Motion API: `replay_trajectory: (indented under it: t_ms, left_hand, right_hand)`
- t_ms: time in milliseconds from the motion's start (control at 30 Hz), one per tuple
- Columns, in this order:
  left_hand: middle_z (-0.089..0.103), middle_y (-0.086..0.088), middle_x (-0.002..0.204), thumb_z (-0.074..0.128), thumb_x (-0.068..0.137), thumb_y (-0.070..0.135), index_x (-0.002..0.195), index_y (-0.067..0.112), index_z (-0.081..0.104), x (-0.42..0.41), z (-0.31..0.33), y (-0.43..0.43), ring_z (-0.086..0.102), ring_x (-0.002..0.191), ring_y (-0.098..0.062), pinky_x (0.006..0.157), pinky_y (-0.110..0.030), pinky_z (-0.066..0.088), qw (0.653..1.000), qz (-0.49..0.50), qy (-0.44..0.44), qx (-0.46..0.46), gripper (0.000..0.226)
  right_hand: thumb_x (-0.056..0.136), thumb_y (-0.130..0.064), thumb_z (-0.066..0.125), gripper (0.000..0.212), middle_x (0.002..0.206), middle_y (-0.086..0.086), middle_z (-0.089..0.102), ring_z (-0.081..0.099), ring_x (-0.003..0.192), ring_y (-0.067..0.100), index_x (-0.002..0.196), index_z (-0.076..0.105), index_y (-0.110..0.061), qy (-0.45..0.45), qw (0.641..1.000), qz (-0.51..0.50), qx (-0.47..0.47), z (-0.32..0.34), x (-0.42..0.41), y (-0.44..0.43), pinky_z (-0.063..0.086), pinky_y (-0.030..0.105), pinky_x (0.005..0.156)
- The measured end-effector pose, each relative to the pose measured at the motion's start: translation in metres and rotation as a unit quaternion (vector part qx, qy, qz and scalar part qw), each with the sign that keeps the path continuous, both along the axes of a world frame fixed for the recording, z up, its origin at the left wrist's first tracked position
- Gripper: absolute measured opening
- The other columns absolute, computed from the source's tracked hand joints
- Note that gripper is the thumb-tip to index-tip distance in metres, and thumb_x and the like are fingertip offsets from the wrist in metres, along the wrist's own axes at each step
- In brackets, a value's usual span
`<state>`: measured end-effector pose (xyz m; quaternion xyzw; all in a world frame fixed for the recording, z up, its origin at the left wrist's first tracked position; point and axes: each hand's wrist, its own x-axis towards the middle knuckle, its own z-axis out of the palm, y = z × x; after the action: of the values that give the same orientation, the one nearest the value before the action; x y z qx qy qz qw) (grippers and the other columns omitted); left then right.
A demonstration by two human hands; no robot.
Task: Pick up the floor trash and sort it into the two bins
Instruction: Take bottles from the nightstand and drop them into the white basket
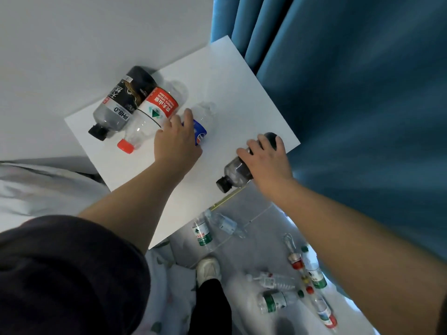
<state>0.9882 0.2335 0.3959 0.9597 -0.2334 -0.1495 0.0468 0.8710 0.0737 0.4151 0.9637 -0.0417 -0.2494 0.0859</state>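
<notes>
While both arms stretch out over the white bench (242, 93), each hand is busy with a bottle. Left hand (177, 141) lies over a clear bottle with a blue label (200, 122), fingers curled around its middle, thumb up by the label, the bottle lying on its side on the bench. Right hand (266, 158) is clamped over a dark bottle with a black cap (233, 174), fingers wrapped across its body; the cap end pokes out past the bench's near edge, base pointing toward the blue curtain (350, 117).

Further back on the bench, two more bottles lie side by side and touching: a black-labelled bottle marked PH8.0 (121, 105) with a black cap, and just beside it a red-and-white labelled bottle (154, 110) with a red cap.

Down on the grey floor (261, 243), plenty is still scattered: a green-labelled bottle (202, 234) near the bench's corner, a crumpled clear bottle (226, 223) just beside it, another green-labelled one (273, 302) lower down, and a loose cluster of bottles with red caps (312, 276) near the curtain. A white shoe (208, 268) stands on the floor among them. No bin can be seen.
</notes>
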Motion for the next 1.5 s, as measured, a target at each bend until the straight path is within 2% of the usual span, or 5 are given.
replay_trajectory:
  t_ms: [167, 400, 767, 1200, 1500]
  left_hand:
    - [0.048, -0.013, 0.128, 0.066, 0.083, 0.036, 0.141, 0.014, 0.022, -0.031, 0.031, -0.005, 0.052, 0.109, -0.03, 0.076, -0.037, 0.049, 1.0, -0.019, 0.015, -0.011, 0.075]
    - [0.047, -0.006, 0.134, 0.068, 0.081, 0.041, 0.145, 0.02, 0.021, -0.121, 0.12, -0.01, 0.051, 0.116, -0.025, 0.085, -0.036, 0.051, 0.992, -0.007, 0.071, -0.108, 0.082]
    - [0.044, -0.003, 0.136, 0.071, 0.079, 0.032, 0.143, 0.02, 0.026, -0.333, 0.265, -0.035, 0.047, 0.118, -0.023, 0.09, -0.037, 0.049, 0.944, -0.04, 0.132, -0.299, 0.079]
    - [0.053, 0.003, 0.111, 0.071, 0.075, 0.03, 0.131, 0.029, 0.036, -0.606, 0.358, -0.066, 0.056, 0.092, -0.019, 0.073, -0.046, 0.054, 0.883, -0.142, 0.162, -0.416, 0.066]
    - [0.052, 0.004, 0.116, 0.071, 0.075, 0.032, 0.131, 0.026, 0.039, -0.717, 0.396, -0.102, 0.054, 0.095, -0.015, 0.077, -0.036, 0.049, 0.854, -0.247, 0.185, -0.42, 0.065]
  right_hand:
    - [0.069, -0.013, 0.078, 0.07, 0.138, 0.004, 0.044, 0.03, 0.137, 0.031, 0.13, 0.045, -0.028, -0.069, 0.996, -0.057, 0.027, 0.022, -0.042, -0.016, 0.026, 0.053, 0.108]
    - [0.059, -0.03, 0.086, 0.072, 0.127, 0.005, 0.053, 0.043, 0.127, 0.033, 0.123, 0.053, -0.024, -0.152, 0.979, -0.114, 0.073, 0.106, -0.123, -0.021, 0.036, 0.05, 0.099]
    - [0.064, -0.025, 0.081, 0.068, 0.132, 0.003, 0.052, 0.04, 0.131, 0.032, 0.126, 0.053, -0.023, -0.293, 0.901, -0.288, 0.137, 0.27, -0.361, 0.006, 0.034, 0.046, 0.103]
    - [0.063, -0.025, 0.08, 0.067, 0.128, 0.0, 0.051, 0.044, 0.124, 0.029, 0.124, 0.052, -0.023, -0.429, 0.803, -0.411, 0.056, 0.355, -0.665, 0.012, 0.04, 0.047, 0.099]
    - [0.067, -0.024, 0.076, 0.066, 0.132, -0.003, 0.049, 0.04, 0.128, 0.025, 0.129, 0.052, -0.023, -0.46, 0.74, -0.491, -0.019, 0.392, -0.801, 0.018, 0.038, 0.04, 0.098]
